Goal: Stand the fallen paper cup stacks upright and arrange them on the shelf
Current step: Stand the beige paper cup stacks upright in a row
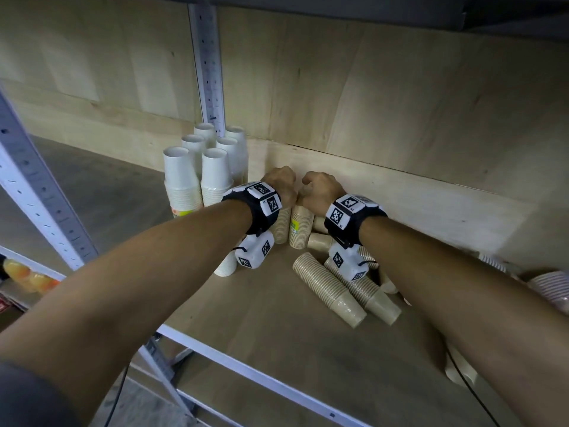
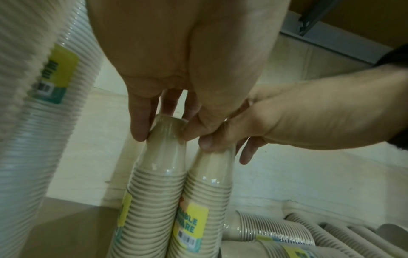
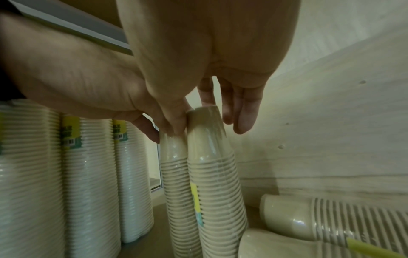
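Two beige paper cup stacks stand upright side by side near the back of the shelf. My left hand pinches the top of the left beige stack. The right hand grips the top of the right beige stack, which leans slightly against its neighbour. In the head view both hands sit knuckle to knuckle above these stacks. Several fallen beige stacks lie on the shelf just right of them.
Several white cup stacks stand upright in a block at the left by the metal post. The wooden back panel is close behind the hands. More fallen stacks lie at the far right. The shelf's front rail crosses below.
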Available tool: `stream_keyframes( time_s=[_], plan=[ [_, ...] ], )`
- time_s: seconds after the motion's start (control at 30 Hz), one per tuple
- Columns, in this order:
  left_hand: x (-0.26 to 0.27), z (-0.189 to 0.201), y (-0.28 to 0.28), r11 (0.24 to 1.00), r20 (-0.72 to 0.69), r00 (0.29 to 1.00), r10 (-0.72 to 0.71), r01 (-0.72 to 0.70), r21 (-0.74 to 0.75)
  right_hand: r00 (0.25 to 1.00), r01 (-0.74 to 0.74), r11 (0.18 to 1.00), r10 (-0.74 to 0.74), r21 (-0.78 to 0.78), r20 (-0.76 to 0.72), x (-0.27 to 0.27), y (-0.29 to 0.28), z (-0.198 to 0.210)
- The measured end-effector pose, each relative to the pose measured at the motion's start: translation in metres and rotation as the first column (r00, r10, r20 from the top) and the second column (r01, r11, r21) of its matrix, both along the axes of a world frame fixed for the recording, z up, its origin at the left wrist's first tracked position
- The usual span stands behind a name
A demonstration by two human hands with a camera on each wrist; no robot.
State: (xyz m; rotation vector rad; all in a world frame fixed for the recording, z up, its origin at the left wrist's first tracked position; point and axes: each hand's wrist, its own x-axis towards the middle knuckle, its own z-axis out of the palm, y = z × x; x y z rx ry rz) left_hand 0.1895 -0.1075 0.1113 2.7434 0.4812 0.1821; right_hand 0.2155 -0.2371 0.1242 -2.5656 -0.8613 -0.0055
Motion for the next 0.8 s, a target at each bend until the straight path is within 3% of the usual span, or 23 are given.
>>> stream_keyframes(
  time_s=[0.1,0.27,0.5,0.8],
  plan=[
    [0.0022,-0.0002,0.0019,1.000,-0.015,1.000,-0.002,0.002,0.026,1.000,0.030,1.000,-0.030,-0.005,-0.006,0.0006,0.0003,0.0019],
    [0.0040,-0.0028,0.0064,1.000,0.074,0.997,0.003,-0.003,0.004,0.999,-0.021,1.000,0.021,0.011,-0.030,-0.0010,0.0009,0.0016],
    [0.0054,0.0003,0.0031,0.999,-0.006,1.000,0.015,-0.015,0.033,1.000,0.011,1.000,-0.010,0.009,-0.019,-0.0011,-0.0009,0.0047],
    [0.0084,0.0023,0.0054,0.997,0.044,0.996,0.073,-0.074,0.008,1.000,0.001,1.000,-0.001,0.023,-0.021,-0.0021,-0.0022,0.0057]
  ],
)
